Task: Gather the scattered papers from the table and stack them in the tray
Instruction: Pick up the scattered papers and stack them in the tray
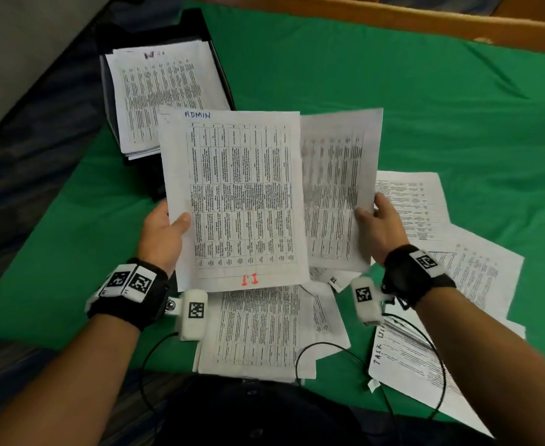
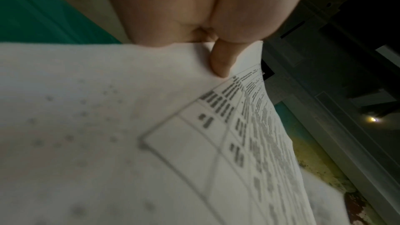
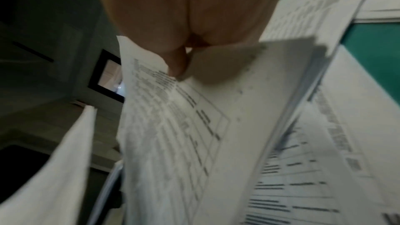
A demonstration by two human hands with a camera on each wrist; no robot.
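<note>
My left hand [image 1: 165, 226] pinches the left edge of a printed sheet headed "ADMIN" [image 1: 239, 194], thumb on top; the left wrist view shows that thumb [image 2: 223, 61] on the sheet [image 2: 108, 143]. My right hand [image 1: 377, 220] pinches the right edge of a second, blurred sheet [image 1: 335, 188], also in the right wrist view [image 3: 173, 143]. Both sheets are lifted above the green table [image 1: 393, 91]. The black tray [image 1: 200, 37] stands at the far left with a paper stack [image 1: 161, 91] in it. Several more papers [image 1: 258, 333] lie scattered below and right of my hands.
A wooden edge [image 1: 393, 20] borders the table at the back. Loose sheets [image 1: 477, 272] cover the near right part of the green cloth. Black cables [image 1: 322, 349] hang from the wrist cameras over the near papers. The floor [image 1: 23, 156] lies left of the table.
</note>
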